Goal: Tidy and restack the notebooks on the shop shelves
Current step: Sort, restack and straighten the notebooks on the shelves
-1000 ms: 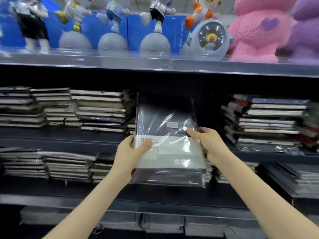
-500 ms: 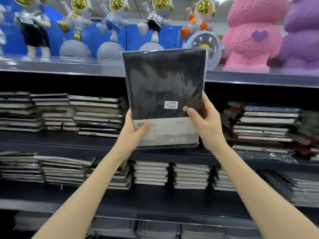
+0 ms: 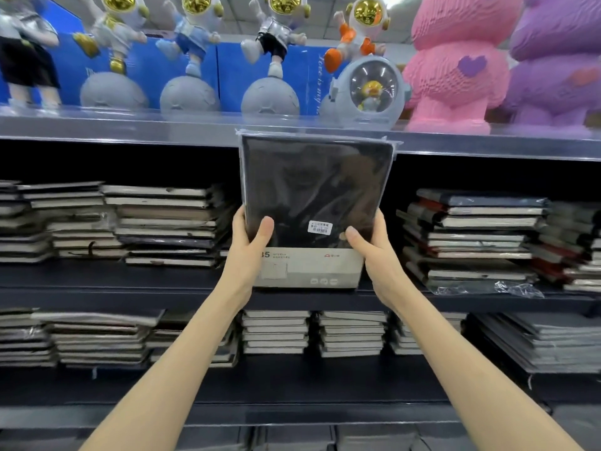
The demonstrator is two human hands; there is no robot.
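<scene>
- The middle shelf (image 3: 97, 288) carries notebook stacks at 9 o'clock (image 3: 162, 226) and 3 o'clock (image 3: 471, 236) of a bare gap in front of the person.
- The wrapped black notebook (image 3: 317, 190) stands upright in front of that gap, long axis running 12 to 6 o'clock, its top edge overlapping the upper shelf lip.
- The left hand (image 3: 248, 252) and right hand (image 3: 374, 252) clamp its lower corners, thumbs on the front, equally near; laying it flat likely means tipping the top toward 12 o'clock.
</scene>
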